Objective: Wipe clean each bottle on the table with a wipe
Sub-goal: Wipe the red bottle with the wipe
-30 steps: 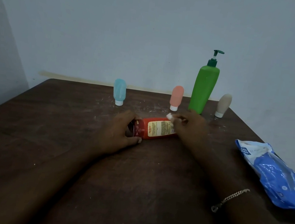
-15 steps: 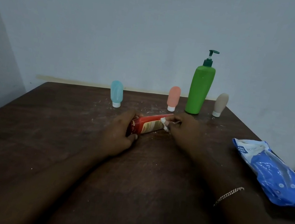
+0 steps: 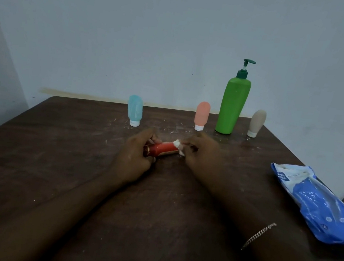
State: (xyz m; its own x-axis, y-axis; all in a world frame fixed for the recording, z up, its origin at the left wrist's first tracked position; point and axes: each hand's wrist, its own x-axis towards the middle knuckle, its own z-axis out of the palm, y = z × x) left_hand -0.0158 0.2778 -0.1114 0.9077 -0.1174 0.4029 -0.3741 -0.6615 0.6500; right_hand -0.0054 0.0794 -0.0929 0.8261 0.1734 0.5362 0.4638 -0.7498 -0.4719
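A red bottle [image 3: 162,149] is held on its side near the middle of the table [image 3: 55,159]. Its cap end is gripped by the left hand [image 3: 135,156], whose fingers are curled round it. The other end is covered by a crumpled white wipe [image 3: 178,147], which is pinched in the curled fingers of the right hand [image 3: 202,155] and pressed against the bottle. Whether the bottle rests on the table or is held just above it cannot be told.

Four more bottles are stood upright in a row near the far edge. A blue bottle [image 3: 135,109] is set at the left, well apart from the others. To the right, a pink bottle [image 3: 201,115] is placed just beside a tall green pump bottle [image 3: 233,103], and a beige bottle [image 3: 257,122] is seen at the right end, tilted a little. The three small ones are stood on white caps. White specks are scattered over the wood between this row and the hands.

A blue-and-white pack [image 3: 318,204] is laid flat at the right edge of the table, well apart from both hands. A chain bracelet [image 3: 259,235] is worn on the right wrist.
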